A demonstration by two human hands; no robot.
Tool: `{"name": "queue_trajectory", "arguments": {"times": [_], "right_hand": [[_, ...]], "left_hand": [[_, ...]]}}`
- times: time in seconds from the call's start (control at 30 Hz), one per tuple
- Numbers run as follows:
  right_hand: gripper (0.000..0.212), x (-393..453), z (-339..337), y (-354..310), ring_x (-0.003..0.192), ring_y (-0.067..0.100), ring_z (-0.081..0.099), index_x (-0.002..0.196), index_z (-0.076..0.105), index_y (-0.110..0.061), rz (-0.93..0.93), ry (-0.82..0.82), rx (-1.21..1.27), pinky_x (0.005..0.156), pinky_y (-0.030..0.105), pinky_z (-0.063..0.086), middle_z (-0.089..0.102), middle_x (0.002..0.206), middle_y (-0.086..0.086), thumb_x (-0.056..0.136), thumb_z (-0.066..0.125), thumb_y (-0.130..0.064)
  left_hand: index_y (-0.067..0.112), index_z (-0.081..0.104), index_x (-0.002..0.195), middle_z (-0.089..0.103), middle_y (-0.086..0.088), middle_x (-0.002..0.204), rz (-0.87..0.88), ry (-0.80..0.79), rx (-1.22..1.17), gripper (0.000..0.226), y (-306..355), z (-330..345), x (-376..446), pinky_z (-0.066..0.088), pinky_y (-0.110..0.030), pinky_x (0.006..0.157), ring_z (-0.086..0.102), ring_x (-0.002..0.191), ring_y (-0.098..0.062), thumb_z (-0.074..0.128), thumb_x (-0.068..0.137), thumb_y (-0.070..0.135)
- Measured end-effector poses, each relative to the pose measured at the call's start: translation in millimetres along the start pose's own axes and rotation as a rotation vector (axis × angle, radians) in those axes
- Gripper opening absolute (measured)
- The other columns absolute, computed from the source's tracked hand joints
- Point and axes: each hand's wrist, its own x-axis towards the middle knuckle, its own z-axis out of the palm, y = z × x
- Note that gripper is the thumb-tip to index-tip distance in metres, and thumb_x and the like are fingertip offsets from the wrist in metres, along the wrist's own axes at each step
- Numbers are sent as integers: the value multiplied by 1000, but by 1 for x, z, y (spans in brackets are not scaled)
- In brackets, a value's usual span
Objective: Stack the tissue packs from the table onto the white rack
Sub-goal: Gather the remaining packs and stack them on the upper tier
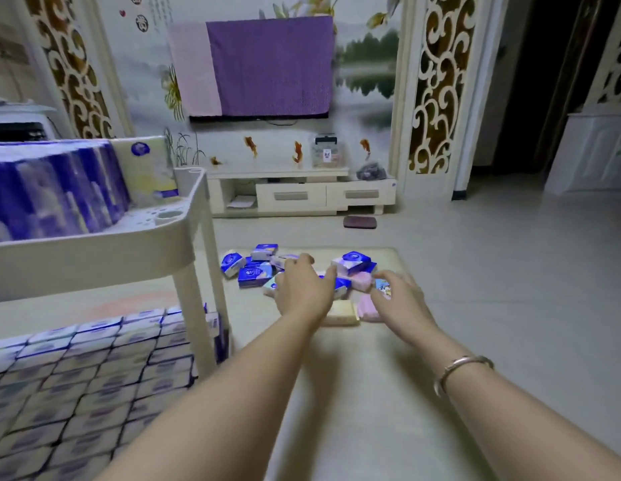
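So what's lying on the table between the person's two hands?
In the head view, between the left hand and right hand lie tissue packs: a pink one, a blue-and-white one, and a yellow one nearer the camera.

tissue packs (250, 274): blue-white, pink, yellow | rack (184, 234): white | TV cover (267, 64): purple, pink
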Motion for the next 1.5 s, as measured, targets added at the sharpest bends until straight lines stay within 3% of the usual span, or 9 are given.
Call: {"name": "queue_trajectory", "arguments": {"times": [0.17,0.27,0.47,0.67,0.8,1.03,1.2,1.33,1.5], "right_hand": [[47,61,41,9,146,25,10,141,40,-29,-108,9,-222,117,40,15,24,155,9,94,40,-23],[50,88,61,10,148,27,-4,147,28,-35,-124,-77,-246,119,44,6,8,160,7,97,35,-32],[39,93,84,26,131,27,37,133,41,-35,-222,14,-429,108,43,23,34,147,2,95,36,-45],[28,83,76,21,89,25,49,103,49,-21,-311,80,-249,84,31,34,40,106,-3,90,56,-45],[37,79,71,17,98,24,48,101,49,-23,-262,38,-98,75,31,38,40,104,-3,80,69,-45],[71,17,41,-13,109,11,54,127,40,-25,-111,18,314,87,20,43,44,125,-6,69,82,-28],[61,-45,-30,-59,71,-12,58,119,39,-23,11,-36,727,68,19,52,53,109,-11,74,80,-19],[72,-96,-94,-99,95,10,68,117,50,-31,-87,-139,862,58,30,58,57,118,-11,54,84,-30],[62,-158,-149,-148,110,12,60,115,52,-40,-263,-130,574,91,33,54,45,131,1,66,86,-22]], "left_hand": [[21,30,144,19,-2,157,-295,-43,155,101,-27,49,41,15,-47,114,11,144,-33,52,65,80],[20,31,143,19,1,155,-387,12,96,108,-42,59,53,19,-41,111,20,138,-28,54,58,83],[14,25,142,24,-12,145,-515,-38,34,116,-44,43,66,30,-33,103,26,130,-28,68,55,78],[24,36,137,32,-8,135,-518,-83,-147,104,-41,49,69,34,-31,104,29,124,-27,78,53,67],[21,35,139,59,-2,119,-427,-18,-403,104,-42,54,59,44,-43,100,51,117,-26,81,51,49],[16,46,120,54,-8,125,-290,104,-591,52,-15,19,29,49,-38,92,58,105,-28,67,74,7],[24,46,124,53,-7,130,-207,-109,-902,50,23,-42,-28,51,-30,67,63,96,-23,66,79,14],[29,41,129,57,-11,123,-198,-346,-1031,48,52,-108,-94,57,-46,78,64,103,-33,53,87,9],[16,45,123,62,-14,107,-147,-546,-1166,35,74,-189,-164,54,-47,83,61,82,-28,42,89,9]]}}
